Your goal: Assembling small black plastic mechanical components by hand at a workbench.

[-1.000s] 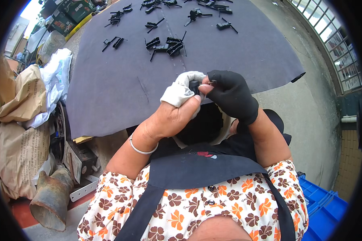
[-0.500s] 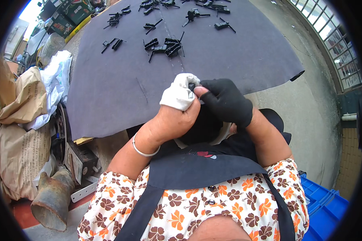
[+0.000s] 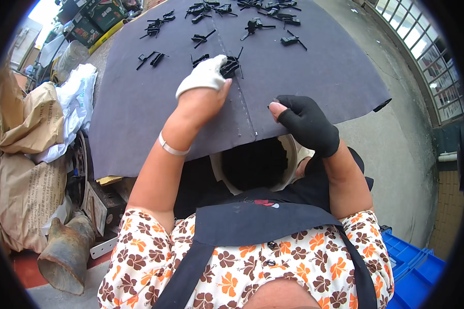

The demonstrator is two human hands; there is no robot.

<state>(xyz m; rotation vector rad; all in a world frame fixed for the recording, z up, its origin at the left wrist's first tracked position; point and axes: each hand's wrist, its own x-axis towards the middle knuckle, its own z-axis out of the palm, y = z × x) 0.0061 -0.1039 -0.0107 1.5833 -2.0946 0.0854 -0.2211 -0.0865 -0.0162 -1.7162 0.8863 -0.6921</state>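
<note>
My left hand [image 3: 203, 80], in a white glove with the thumb bare, reaches over the nearest cluster on the grey cloth. Its fingers curl around a black plastic part [image 3: 231, 68], and the glove hides some of the cluster. Nearer to me, my right hand [image 3: 307, 123] wears a black glove with a bare thumb tip. That hand is closed, thumb pressed to the fingers; a tiny dark thing may show at the tips, too small to name. Below, between my knees, stands a pale round bucket [image 3: 217, 172] with a dark inside.
More black plastic parts with thin stems [image 3: 257, 27] lie in groups across the grey cloth [image 3: 139, 118]. Brown paper sacks [image 3: 28, 195], a white plastic bag [image 3: 76, 98] and a rusty pipe [image 3: 67, 255] stand at left. A blue crate [image 3: 412, 270] sits at lower right.
My hands have parted from above the bucket. The left has moved forward to the near cluster; the right has shifted slightly right. The bucket's opening now shows.
</note>
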